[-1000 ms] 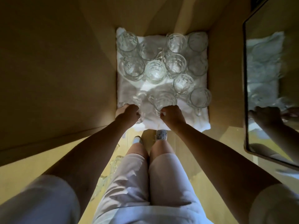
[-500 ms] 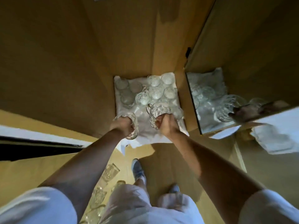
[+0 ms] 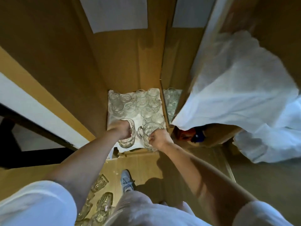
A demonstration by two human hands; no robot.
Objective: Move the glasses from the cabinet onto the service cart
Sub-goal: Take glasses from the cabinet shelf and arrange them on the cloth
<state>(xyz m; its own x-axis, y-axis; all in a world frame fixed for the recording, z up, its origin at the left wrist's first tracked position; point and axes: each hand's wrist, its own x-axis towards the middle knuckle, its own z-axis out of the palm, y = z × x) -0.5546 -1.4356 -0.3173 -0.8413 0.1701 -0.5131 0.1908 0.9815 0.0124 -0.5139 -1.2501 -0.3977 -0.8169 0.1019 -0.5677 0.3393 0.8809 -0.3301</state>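
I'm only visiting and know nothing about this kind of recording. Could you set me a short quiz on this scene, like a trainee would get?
1. True or false: the left hand is empty.
2. The cluster of clear glass mugs in the brown cabinet stands on: A) a white cloth; B) a red tray; C) bare wood.
3. What does the right hand hold?
Key: 1 false, it grips a clear patterned glass mug. 2 A. 3 a second patterned glass mug.
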